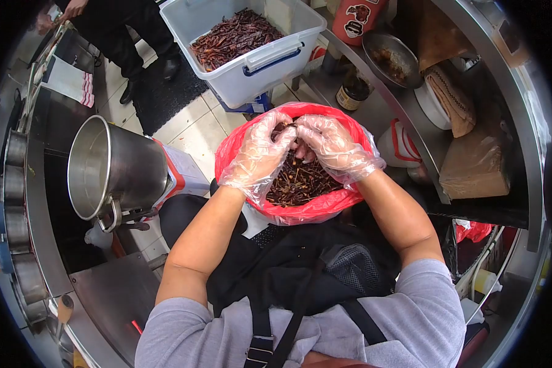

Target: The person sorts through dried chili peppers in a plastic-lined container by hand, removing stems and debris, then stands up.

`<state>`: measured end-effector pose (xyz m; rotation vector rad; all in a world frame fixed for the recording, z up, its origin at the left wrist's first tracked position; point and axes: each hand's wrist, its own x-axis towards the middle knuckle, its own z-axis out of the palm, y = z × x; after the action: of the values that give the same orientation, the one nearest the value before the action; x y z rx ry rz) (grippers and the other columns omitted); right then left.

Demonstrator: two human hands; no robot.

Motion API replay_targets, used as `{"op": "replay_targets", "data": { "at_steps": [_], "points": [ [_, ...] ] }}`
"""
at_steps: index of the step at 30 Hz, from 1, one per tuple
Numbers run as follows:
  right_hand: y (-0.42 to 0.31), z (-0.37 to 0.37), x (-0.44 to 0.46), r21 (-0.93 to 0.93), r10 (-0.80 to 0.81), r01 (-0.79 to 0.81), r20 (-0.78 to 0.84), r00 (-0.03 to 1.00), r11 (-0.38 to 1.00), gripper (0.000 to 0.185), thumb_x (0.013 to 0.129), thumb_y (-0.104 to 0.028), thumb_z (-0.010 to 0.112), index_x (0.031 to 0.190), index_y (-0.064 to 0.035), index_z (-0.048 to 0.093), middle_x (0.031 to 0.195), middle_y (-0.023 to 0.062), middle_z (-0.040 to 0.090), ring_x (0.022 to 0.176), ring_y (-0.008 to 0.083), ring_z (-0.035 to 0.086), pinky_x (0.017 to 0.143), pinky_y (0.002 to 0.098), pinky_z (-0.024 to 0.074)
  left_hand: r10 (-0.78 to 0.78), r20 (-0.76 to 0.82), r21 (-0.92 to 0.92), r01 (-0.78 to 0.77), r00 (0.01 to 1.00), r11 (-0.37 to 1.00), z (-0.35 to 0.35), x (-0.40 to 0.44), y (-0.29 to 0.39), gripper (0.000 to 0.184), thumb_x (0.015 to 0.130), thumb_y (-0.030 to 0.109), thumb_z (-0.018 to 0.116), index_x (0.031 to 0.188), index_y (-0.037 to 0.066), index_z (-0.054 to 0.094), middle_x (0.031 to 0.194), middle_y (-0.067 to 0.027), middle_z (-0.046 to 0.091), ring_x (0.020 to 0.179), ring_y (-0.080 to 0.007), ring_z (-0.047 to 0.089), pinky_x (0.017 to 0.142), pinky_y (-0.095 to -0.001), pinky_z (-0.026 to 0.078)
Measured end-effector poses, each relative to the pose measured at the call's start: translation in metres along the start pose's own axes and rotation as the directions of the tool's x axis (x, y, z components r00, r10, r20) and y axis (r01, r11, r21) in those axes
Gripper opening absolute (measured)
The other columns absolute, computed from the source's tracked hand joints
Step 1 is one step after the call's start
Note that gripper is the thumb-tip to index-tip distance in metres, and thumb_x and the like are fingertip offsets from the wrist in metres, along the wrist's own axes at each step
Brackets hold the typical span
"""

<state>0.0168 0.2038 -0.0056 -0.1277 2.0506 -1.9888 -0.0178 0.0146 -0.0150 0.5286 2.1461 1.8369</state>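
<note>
Both hands wear clear plastic gloves and meet above a tub lined with a red plastic bag (227,147). My left hand (265,150) is closed on a dark dried chili (281,127), its fingers curled inward. Touching it, my right hand (336,146) pinches at the same chili, fingertips pressed together; the chili is mostly hidden by the fingers. Below them, dark dried chili pieces and pale stems (303,184) fill the red bag. Beyond the hands stands a clear plastic bin (251,80) holding a heap of whole dried red chilies (236,40).
A large steel pot (135,165) stands at the left on a box. On the right, a metal shelf holds a pan (391,58), a jar (352,92) and a cardboard box (475,159). Another person in dark trousers (113,40) stands at the upper left beside a black mat (172,95).
</note>
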Motion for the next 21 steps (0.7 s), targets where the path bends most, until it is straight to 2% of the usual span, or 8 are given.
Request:
{"op": "replay_targets", "data": {
  "at_steps": [4,9,13,15,17,18,19,21],
  "points": [
    [0.005,-0.006,0.003,-0.243,-0.165,0.157,-0.013,0.986,0.957,0.027,0.104,-0.022,0.055,0.087,-0.0026,0.063,0.072,0.0083,0.061,0.068,0.0184,0.063,0.062,0.0350,0.0495,0.048,0.007,0.148,-0.048,0.999,0.988,-0.002,-0.002,0.004,0.015,0.096,0.011,0.066,0.106,0.002,0.061,0.098,-0.0035,0.063,0.093,-0.0133,0.060,0.086,-0.0310,0.049],
    [0.003,-0.001,0.001,-0.666,-0.452,0.316,-0.036,0.891,0.675,0.021,0.093,-0.017,0.059,0.077,-0.0037,0.060,0.072,0.0209,0.059,0.068,0.0392,0.061,0.062,0.0488,0.0455,0.073,-0.018,0.273,-0.065,0.997,0.960,0.003,-0.005,0.007,0.015,0.095,0.013,0.064,0.102,0.000,0.061,0.091,-0.0080,0.063,0.088,-0.0156,0.060,0.082,-0.0334,0.049],
    [0.009,0.004,0.001,-0.742,-0.547,0.334,-0.051,0.836,0.581,0.018,0.091,-0.017,0.061,0.078,-0.0052,0.057,0.072,0.0191,0.060,0.070,0.0426,0.061,0.063,0.0511,0.0463,0.049,-0.054,0.248,-0.034,0.997,0.968,0.009,-0.005,0.004,0.015,0.097,0.014,0.061,0.100,0.000,0.061,0.088,-0.0088,0.064,0.084,-0.0166,0.059,0.079,-0.0349,0.049],
    [0.010,0.003,0.005,-0.749,-0.525,0.326,-0.035,0.850,0.577,0.012,0.092,-0.014,0.062,0.088,-0.0033,0.061,0.081,0.0195,0.065,0.080,0.0410,0.065,0.069,0.0478,0.0504,0.060,-0.069,0.206,-0.045,0.996,0.978,0.007,0.000,-0.008,0.014,0.098,0.015,0.061,0.099,0.001,0.061,0.087,-0.0052,0.062,0.083,-0.0147,0.057,0.077,-0.0341,0.048],
    [0.009,0.007,0.010,-0.550,-0.623,0.457,-0.155,0.767,0.699,0.011,0.093,-0.010,0.062,0.099,-0.0010,0.065,0.093,0.0199,0.069,0.092,0.0380,0.068,0.078,0.0442,0.0525,0.052,-0.079,0.185,-0.037,0.995,0.982,0.006,0.000,-0.008,0.014,0.098,0.015,0.060,0.099,0.001,0.060,0.087,-0.0042,0.061,0.084,-0.0142,0.057,0.077,-0.0337,0.048],
    [0.010,0.005,0.007,-0.405,-0.508,0.415,-0.153,0.848,0.815,0.015,0.094,-0.007,0.062,0.107,0.0000,0.065,0.099,0.0189,0.069,0.096,0.0343,0.068,0.083,0.0406,0.0524,0.045,-0.091,0.167,-0.029,0.995,0.986,0.006,-0.001,-0.005,0.013,0.099,0.014,0.059,0.096,0.002,0.061,0.086,-0.0032,0.060,0.082,-0.0119,0.055,0.075,-0.0319,0.047],
    [0.008,0.004,0.006,-0.407,-0.522,0.428,-0.154,0.839,0.807,0.015,0.094,-0.007,0.062,0.107,0.0000,0.065,0.099,0.0189,0.069,0.096,0.0343,0.068,0.083,0.0406,0.0524,-0.033,-0.058,0.032,0.035,0.998,0.999,0.005,0.001,-0.012,0.013,0.099,0.014,0.059,0.094,0.003,0.061,0.084,-0.0018,0.059,0.079,-0.0099,0.053,0.071,-0.0297,0.046],
    [0.002,0.001,0.004,-0.391,-0.403,0.337,-0.099,0.910,0.857,0.011,0.094,-0.007,0.063,0.103,-0.0001,0.064,0.093,0.0165,0.068,0.088,0.0312,0.067,0.081,0.0390,0.0520,-0.100,-0.024,-0.036,0.099,0.995,0.994,0.005,0.003,-0.016,0.017,0.100,0.017,0.060,0.101,0.000,0.062,0.086,-0.0066,0.062,0.083,-0.0162,0.058,0.078,-0.0352,0.049]
  ]
}}
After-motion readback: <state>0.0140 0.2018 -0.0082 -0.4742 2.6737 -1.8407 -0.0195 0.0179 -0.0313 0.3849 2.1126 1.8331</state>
